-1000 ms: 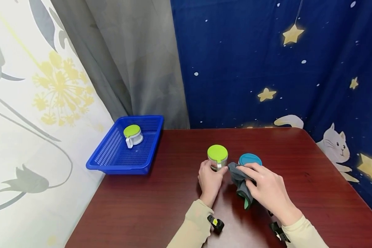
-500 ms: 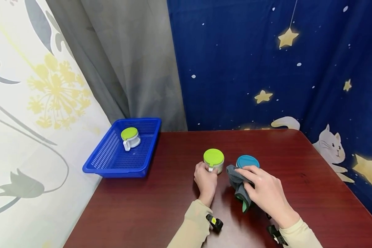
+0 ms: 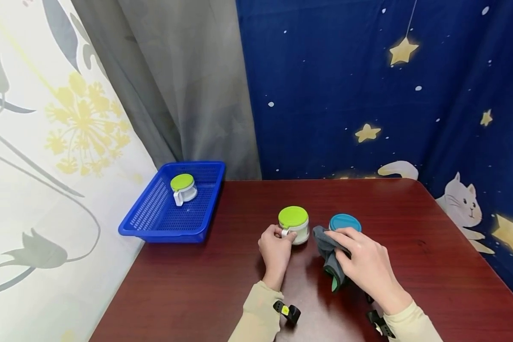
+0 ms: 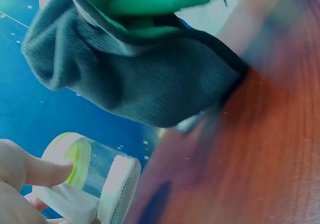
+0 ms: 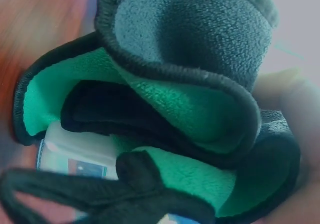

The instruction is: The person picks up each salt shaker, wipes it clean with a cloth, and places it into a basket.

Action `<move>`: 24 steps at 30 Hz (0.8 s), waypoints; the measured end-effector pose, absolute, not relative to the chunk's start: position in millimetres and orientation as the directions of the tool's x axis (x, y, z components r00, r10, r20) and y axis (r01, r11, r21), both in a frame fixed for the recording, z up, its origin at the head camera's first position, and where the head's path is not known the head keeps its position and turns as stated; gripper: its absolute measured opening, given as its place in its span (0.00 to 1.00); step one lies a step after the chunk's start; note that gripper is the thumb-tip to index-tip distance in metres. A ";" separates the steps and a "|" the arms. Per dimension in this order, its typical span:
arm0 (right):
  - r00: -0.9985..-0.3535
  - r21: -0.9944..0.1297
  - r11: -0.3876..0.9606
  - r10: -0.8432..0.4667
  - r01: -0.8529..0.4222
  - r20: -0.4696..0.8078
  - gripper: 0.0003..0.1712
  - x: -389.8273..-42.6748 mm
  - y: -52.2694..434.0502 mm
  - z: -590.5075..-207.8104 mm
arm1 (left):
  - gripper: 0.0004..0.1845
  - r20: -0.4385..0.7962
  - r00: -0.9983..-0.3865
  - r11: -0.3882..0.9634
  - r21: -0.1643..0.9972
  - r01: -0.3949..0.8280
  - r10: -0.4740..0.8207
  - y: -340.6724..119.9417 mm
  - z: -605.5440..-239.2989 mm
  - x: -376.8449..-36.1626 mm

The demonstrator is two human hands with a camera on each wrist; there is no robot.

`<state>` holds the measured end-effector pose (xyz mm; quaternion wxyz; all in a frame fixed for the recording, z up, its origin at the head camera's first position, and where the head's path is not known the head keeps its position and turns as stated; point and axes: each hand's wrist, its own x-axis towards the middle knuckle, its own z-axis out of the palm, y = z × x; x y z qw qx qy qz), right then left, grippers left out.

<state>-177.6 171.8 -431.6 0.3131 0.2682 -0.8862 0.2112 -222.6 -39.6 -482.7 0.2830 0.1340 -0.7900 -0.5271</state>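
Left hand point(image 3: 275, 246) curls its fingers around the white handle of a small jar point(image 3: 294, 225), which stands upright on the dark red wooden table point(image 3: 188, 285) with its round lime-green lid facing up and the handle turned toward the person. In the left wrist view a fingertip point(image 4: 47, 170) presses the jar's green lid edge point(image 4: 75, 156), and the jar's body looks clear with a ribbed white rim.

Right hand point(image 3: 367, 266) grips a bunched cloth point(image 3: 330, 249), grey fleece on the outside and bright green inside with dark stitched edging; it hangs in soft folds down toward the table, just beside the jar. The right wrist view shows those folds close up point(image 5: 190, 109), nubbly in texture.

Touching the far side of the cloth stands a second jar with a round teal lid point(image 3: 345, 222), also upright.

A third jar point(image 3: 184, 187), green-lidded with a white handle, sits in the blue perforated plastic basket point(image 3: 162, 228) at the table's left edge, well apart from the hands.

That makes three jars, two green-lidded and one teal, one cloth and one basket.
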 end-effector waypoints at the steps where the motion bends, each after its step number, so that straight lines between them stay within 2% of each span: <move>1: -0.660 -0.209 0.767 -0.340 -0.607 0.670 0.25 -177.7 171.0 -431.4 | 0.18 0.307 -0.805 0.400 0.912 0.095 -0.508 -41.2 -479.7 -220.2; 13: -0.640 -0.276 0.730 -0.278 -0.625 0.716 0.23 -177.7 141.7 -419.9 | 0.18 0.352 -0.822 0.406 0.899 0.164 -0.448 -52.0 -449.1 -197.6; 24: -0.544 -0.283 0.682 -0.201 -0.675 0.815 0.21 -178.1 113.3 -414.5 | 0.15 0.413 -0.810 0.409 0.881 0.239 -0.416 -54.6 -424.6 -179.9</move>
